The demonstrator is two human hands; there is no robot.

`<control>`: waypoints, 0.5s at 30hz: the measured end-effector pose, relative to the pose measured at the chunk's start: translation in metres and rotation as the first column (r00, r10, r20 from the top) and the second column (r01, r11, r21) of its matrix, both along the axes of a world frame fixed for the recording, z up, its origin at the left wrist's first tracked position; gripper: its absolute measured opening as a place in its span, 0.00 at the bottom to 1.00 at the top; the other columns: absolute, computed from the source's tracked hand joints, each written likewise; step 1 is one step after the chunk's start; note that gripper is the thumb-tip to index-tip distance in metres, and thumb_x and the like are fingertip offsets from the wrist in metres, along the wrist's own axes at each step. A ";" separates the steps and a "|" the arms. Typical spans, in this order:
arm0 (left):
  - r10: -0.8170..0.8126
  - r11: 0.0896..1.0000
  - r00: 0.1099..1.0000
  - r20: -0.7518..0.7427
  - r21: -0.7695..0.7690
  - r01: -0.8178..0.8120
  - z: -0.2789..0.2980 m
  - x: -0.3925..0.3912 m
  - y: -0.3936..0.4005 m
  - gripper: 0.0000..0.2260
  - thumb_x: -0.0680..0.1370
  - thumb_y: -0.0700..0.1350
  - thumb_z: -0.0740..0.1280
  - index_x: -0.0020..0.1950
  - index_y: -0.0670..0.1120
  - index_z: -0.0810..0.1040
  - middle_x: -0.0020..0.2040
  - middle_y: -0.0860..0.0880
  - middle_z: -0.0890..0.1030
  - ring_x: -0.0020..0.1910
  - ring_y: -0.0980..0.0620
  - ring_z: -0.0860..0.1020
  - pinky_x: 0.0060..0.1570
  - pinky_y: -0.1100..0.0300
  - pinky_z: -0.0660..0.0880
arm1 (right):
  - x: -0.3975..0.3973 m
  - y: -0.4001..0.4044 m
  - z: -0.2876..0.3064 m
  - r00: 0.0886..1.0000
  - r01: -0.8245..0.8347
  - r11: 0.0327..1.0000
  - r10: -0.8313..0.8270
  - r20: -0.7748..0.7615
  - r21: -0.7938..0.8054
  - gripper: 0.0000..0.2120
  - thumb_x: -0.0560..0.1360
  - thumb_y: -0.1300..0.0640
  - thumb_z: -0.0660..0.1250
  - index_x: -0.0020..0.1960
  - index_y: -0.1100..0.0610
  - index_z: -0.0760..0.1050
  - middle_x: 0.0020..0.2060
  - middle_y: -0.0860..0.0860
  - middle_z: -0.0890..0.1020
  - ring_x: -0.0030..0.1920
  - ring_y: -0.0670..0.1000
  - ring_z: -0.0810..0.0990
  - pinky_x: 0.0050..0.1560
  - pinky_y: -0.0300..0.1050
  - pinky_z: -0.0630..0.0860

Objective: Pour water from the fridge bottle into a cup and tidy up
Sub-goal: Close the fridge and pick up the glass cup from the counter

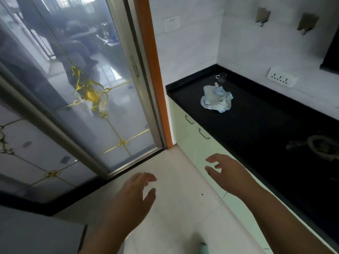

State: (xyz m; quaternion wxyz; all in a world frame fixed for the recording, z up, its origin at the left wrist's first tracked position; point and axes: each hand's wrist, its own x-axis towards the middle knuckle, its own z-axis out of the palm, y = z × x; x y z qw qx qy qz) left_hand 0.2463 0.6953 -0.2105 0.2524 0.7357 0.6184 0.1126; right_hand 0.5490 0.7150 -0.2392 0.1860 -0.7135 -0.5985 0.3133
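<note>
A small clear glass cup point(222, 77) with a handle stands near the far left corner of the black countertop point(260, 125). A crumpled pale blue cloth point(216, 99) lies just in front of it. My left hand point(134, 193) is held out over the floor, fingers apart, holding nothing. My right hand point(225, 171) hovers in front of the counter's edge, fingers loosely spread and empty. Both hands are well short of the cup. No bottle and no fridge are in view.
A sliding glass door point(88, 92) with gold trim fills the left side, beside an orange door frame point(156, 74). Pale green cabinets point(194, 136) with handles sit under the counter. A wall socket strip point(280, 79) is on the right wall. A stove burner point(321, 147) lies at the counter's right.
</note>
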 end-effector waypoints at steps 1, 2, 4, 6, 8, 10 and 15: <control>-0.012 1.000 1.000 -0.001 -0.005 0.012 -0.001 0.007 0.011 0.11 0.82 0.53 0.68 0.61 0.66 0.72 0.59 0.69 0.72 0.59 0.69 0.74 0.56 0.72 0.71 | 0.006 0.010 0.002 1.000 0.000 1.000 0.000 0.004 0.005 0.15 0.80 0.44 0.68 0.65 0.45 0.77 0.61 0.41 0.79 0.54 0.42 0.80 0.55 0.42 0.77; -0.029 1.000 1.000 -0.002 -0.012 0.029 -0.001 0.014 0.021 0.10 0.82 0.53 0.68 0.61 0.65 0.73 0.59 0.69 0.72 0.58 0.71 0.74 0.53 0.74 0.70 | 0.011 0.019 0.004 1.000 0.001 1.000 -0.001 0.007 0.007 0.14 0.80 0.44 0.68 0.65 0.44 0.77 0.61 0.40 0.79 0.54 0.42 0.80 0.54 0.41 0.77; -0.070 0.997 0.997 -0.016 -0.027 0.070 -0.002 0.027 0.040 0.10 0.83 0.53 0.67 0.62 0.65 0.73 0.59 0.69 0.72 0.56 0.73 0.72 0.50 0.76 0.69 | 0.021 0.035 0.010 1.000 0.019 1.000 -0.019 0.000 0.007 0.13 0.80 0.45 0.67 0.64 0.44 0.77 0.59 0.38 0.79 0.53 0.41 0.80 0.55 0.43 0.78; -0.114 0.993 0.993 -0.028 -0.035 0.113 -0.003 0.040 0.063 0.10 0.83 0.54 0.66 0.63 0.65 0.73 0.60 0.69 0.72 0.55 0.74 0.72 0.49 0.77 0.69 | 0.032 0.050 0.012 0.998 0.057 0.998 -0.057 -0.008 0.006 0.12 0.80 0.45 0.68 0.62 0.43 0.77 0.57 0.37 0.79 0.52 0.40 0.81 0.56 0.46 0.80; -0.146 0.989 0.989 -0.021 -0.039 0.145 -0.006 0.051 0.090 0.10 0.83 0.53 0.66 0.63 0.64 0.74 0.60 0.69 0.73 0.55 0.73 0.73 0.47 0.77 0.69 | 0.042 0.064 0.010 0.996 0.086 0.996 -0.086 0.000 -0.005 0.11 0.80 0.45 0.68 0.61 0.42 0.77 0.56 0.37 0.80 0.51 0.39 0.81 0.54 0.43 0.79; -0.177 0.983 0.984 0.010 -0.053 0.178 -0.013 0.062 0.119 0.10 0.83 0.52 0.66 0.64 0.62 0.75 0.60 0.68 0.74 0.57 0.71 0.74 0.49 0.76 0.70 | 0.052 0.077 0.004 0.993 0.118 0.993 -0.118 0.010 -0.011 0.11 0.79 0.45 0.68 0.61 0.42 0.77 0.56 0.37 0.80 0.50 0.38 0.80 0.53 0.39 0.77; -0.280 0.957 0.958 0.067 -0.055 0.284 -0.028 0.080 0.200 0.10 0.82 0.51 0.67 0.63 0.62 0.76 0.60 0.66 0.76 0.57 0.71 0.74 0.56 0.68 0.75 | 0.067 0.117 -0.005 0.972 0.228 0.972 -0.225 0.066 -0.054 0.09 0.79 0.44 0.68 0.59 0.41 0.77 0.53 0.38 0.81 0.48 0.38 0.81 0.50 0.37 0.76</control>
